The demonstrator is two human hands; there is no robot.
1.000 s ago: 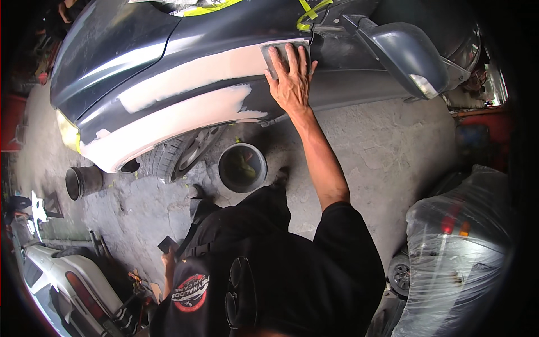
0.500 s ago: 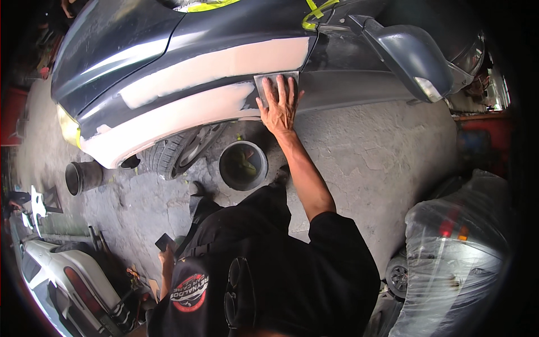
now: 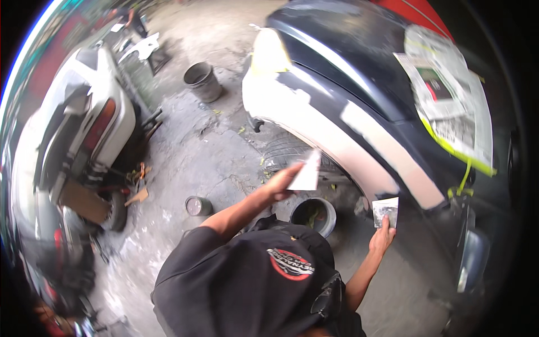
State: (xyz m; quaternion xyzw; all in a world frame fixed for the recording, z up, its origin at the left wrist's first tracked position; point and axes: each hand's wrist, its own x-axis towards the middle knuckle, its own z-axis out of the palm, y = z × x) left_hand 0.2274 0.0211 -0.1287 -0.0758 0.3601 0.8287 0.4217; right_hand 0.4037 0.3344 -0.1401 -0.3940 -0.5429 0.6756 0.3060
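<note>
My left hand (image 3: 278, 184) is closed on a white sheet (image 3: 306, 175), blurred by motion, held in front of the car's wheel arch. In my right hand (image 3: 383, 238) is a small square of sandpaper (image 3: 386, 209), pale with dark grey smudges, pinched with the thumb on its face. That square is up near the rear end of the dark car's fender (image 3: 323, 92). Pale pink filler (image 3: 393, 154) covers two long bands of the fender, one along the wheel arch. The tyre (image 3: 297, 151) shows partly under the arch.
A bucket (image 3: 331, 222) with something greenish inside stands close before me. Another dark bucket (image 3: 203, 82) and a small can (image 3: 197, 206) sit on the concrete floor. A white car (image 3: 120, 126) is at left. Newspaper (image 3: 449, 95) and yellow tape mask the windscreen. A person (image 3: 135, 22) is far off.
My view has swung left along the car. My right hand has come off the fender with the sandpaper. My left hand has risen from my side, holding a sheet.
</note>
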